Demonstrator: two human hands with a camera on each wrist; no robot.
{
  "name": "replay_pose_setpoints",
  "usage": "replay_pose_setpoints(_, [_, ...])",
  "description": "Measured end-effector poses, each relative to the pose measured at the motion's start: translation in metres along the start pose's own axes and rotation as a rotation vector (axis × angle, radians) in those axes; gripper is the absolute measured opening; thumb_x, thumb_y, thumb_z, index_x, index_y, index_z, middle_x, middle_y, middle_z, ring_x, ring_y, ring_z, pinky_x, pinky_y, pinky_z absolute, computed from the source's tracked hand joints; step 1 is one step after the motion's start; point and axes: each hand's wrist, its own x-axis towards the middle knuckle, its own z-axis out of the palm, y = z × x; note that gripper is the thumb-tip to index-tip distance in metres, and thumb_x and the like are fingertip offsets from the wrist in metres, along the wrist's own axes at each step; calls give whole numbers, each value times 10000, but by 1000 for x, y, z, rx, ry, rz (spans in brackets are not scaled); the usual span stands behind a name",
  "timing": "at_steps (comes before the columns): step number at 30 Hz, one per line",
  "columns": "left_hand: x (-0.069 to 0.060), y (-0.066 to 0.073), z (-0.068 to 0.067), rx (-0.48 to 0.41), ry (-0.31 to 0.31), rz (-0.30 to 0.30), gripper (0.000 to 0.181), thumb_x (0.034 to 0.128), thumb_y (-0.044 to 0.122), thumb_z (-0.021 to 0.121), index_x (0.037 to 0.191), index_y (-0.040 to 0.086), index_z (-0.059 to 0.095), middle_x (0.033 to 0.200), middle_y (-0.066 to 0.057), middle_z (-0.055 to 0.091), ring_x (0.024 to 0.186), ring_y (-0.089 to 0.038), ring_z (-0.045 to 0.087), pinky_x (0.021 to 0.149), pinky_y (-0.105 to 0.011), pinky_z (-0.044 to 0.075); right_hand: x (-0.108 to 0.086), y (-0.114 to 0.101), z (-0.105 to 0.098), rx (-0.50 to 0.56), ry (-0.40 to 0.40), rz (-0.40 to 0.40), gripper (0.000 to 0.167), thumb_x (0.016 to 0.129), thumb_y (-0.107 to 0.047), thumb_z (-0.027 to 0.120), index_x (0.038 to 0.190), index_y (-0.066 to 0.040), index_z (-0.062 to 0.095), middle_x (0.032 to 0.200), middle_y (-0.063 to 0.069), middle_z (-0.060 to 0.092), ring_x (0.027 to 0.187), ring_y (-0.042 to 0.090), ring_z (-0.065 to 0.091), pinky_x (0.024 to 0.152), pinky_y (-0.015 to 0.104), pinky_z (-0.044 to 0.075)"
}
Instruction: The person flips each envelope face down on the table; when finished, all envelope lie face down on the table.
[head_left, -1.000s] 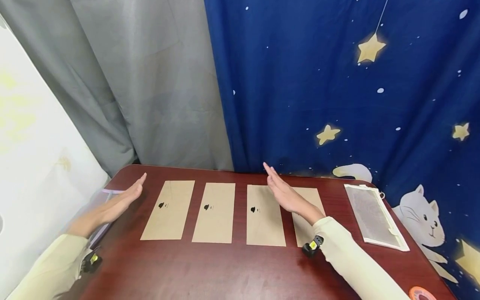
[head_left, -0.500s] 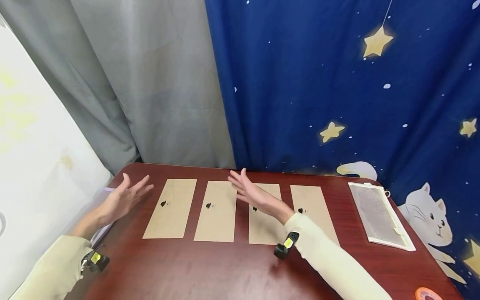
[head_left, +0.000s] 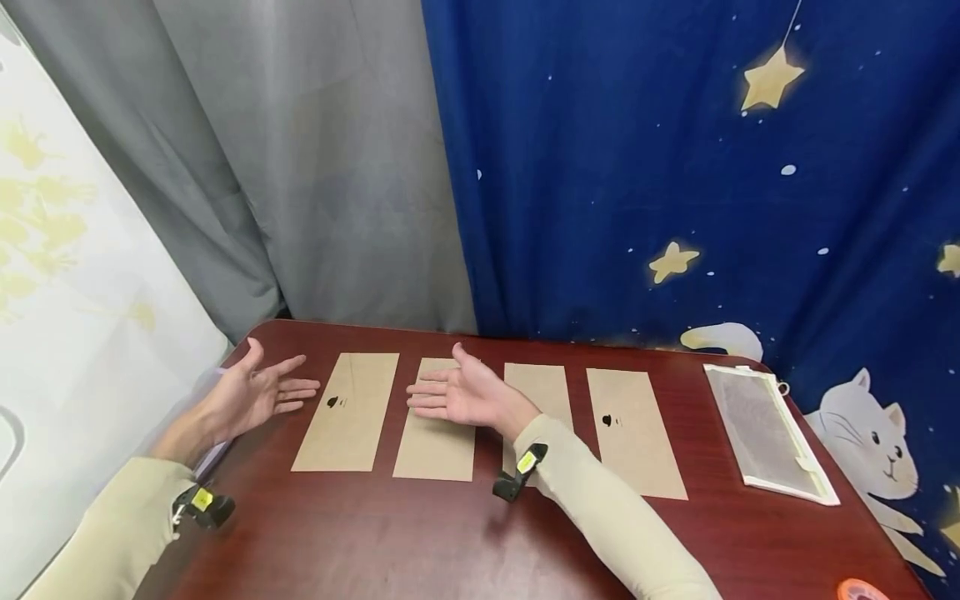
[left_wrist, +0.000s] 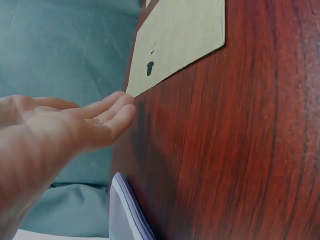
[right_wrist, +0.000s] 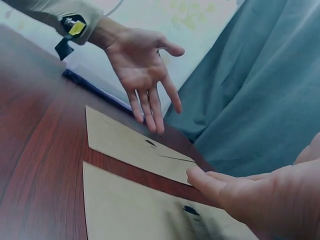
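Note:
Several tan kraft-paper sheets, each bearing a small black hat print where it shows, lie in a row on the dark red table. Left of the leftmost sheet (head_left: 348, 433) hovers my left hand (head_left: 247, 396), palm turned up and fingers spread, holding nothing. My right hand (head_left: 468, 392) is held above the second sheet (head_left: 435, 457), palm up, fingers straight, with nothing in it. Its forearm partly covers the third sheet (head_left: 536, 379). The rightmost sheet (head_left: 637, 442) lies beside that sleeve. In the right wrist view, the left hand (right_wrist: 140, 65) faces the right hand (right_wrist: 270, 195).
A white-edged mesh zip pouch (head_left: 772, 433) lies at the table's right side. An orange ring-shaped object (head_left: 858, 590) is partly visible at the bottom right. A purple-edged pouch (left_wrist: 127, 210) lies by the left edge. Curtains (head_left: 360, 167) hang behind the table (head_left: 360, 533).
My right hand has swung left from above the third and fourth sheets to the second. Both hands have turned from edge-on to palm up, with fingers spreading.

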Motion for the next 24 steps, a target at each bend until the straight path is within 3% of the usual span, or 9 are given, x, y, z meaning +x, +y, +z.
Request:
replay_pose_setpoints(5, [1, -3, -3, -72, 27, -51, 966, 912, 757, -24, 1434, 42, -411, 1326, -12, 596, 1261, -85, 583, 1103, -211, 460, 18, 7, 2, 15, 86, 22, 907, 1036, -657, 104, 1591, 59, 57, 1646, 293, 179, 1545, 428, 187, 1304, 487, 191])
replay_pose_setpoints(11, [4, -6, -13, -390, -83, -61, 966, 920, 776, 77, 1395, 133, -465, 1401, -207, 546, 1356, -277, 532, 1229, -338, 365, 29, 8, 4, 75, 167, 24, 928, 1033, -664, 124, 1578, 87, 107, 1630, 329, 177, 1534, 463, 184, 1297, 504, 209])
replay_pose_setpoints(13, [6, -6, -15, -467, -90, -74, 988, 905, 802, 105, 1397, 165, -467, 1414, -243, 528, 1372, -320, 510, 1264, -366, 308, 31, 7, 5, 100, 174, 23, 933, 1032, -664, 126, 1576, 94, 98, 1628, 337, 170, 1532, 470, 182, 1296, 508, 208])
replay_pose_setpoints(17, [8, -1, -15, -497, -18, -122, 1029, 875, 839, 109, 1440, 178, -441, 1399, -256, 532, 1361, -344, 510, 1273, -356, 268, 36, 6, 7, 124, 179, 28, 940, 1031, -666, 131, 1574, 100, 79, 1621, 349, 174, 1531, 473, 186, 1297, 518, 201])
replay_pose_setpoints(24, [5, 12, -7, -429, 154, -193, 1068, 836, 865, 34, 1486, 132, -390, 1298, -247, 601, 1281, -303, 582, 1057, -310, 461, 48, 7, 16, 157, 195, 58, 981, 1016, -696, 141, 1571, 108, 61, 1626, 341, 168, 1538, 451, 182, 1298, 513, 193])
